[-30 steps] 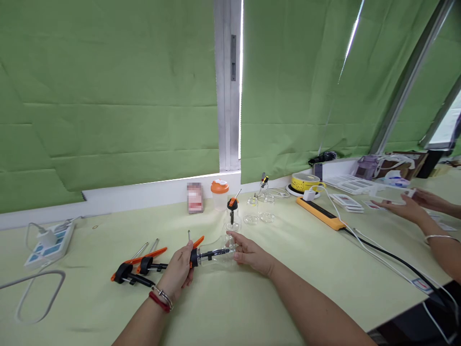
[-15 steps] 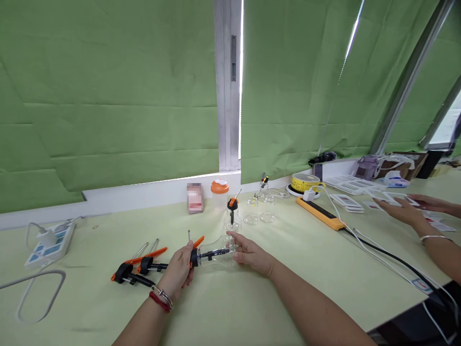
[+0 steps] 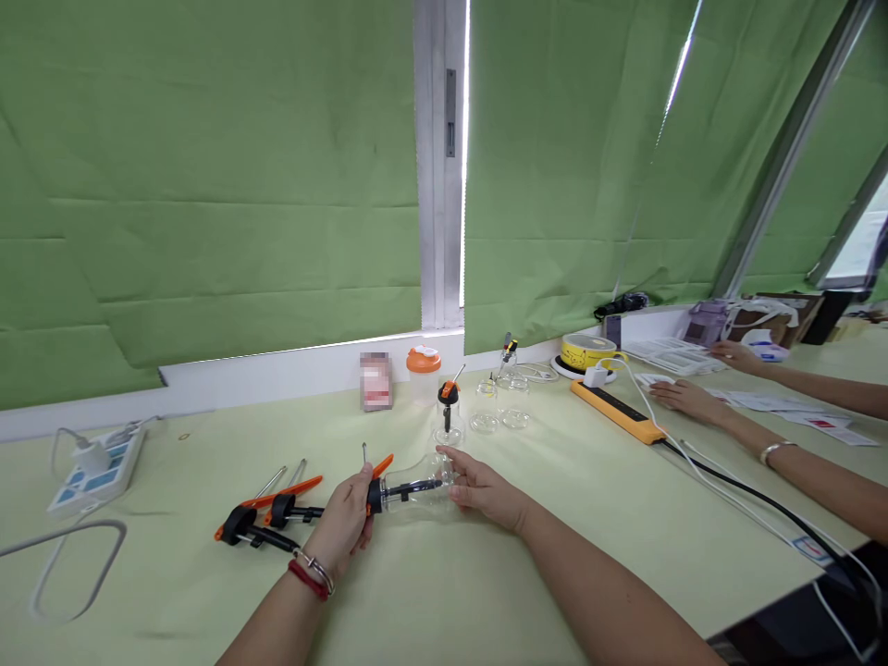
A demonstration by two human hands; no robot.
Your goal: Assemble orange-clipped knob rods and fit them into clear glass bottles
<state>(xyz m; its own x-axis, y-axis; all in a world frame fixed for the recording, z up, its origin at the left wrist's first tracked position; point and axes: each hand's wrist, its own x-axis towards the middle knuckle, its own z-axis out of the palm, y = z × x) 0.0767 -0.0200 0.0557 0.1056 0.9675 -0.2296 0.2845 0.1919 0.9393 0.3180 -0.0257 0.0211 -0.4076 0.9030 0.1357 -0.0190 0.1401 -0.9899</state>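
My left hand is wrapped round a black and orange pump top, whose black tube runs inside a clear bottle lying on its side. The fingers of my right hand grip the base end of that bottle. Left of my left hand, two more black tops with orange levers lie on the table. Behind the held bottle stands a clear bottle with an orange and black top. To its right are clear bottles, one of them behind holding small tools.
An orange-lidded cup and a pink box stand by the sill. A white power strip lies left, an orange one right. At far right, another person's hands are over white cards.
The other person's hands have shifted: one has moved left onto the cards by the orange strip, the other back toward the white sheets. My hands and the bottle are nearly unchanged.
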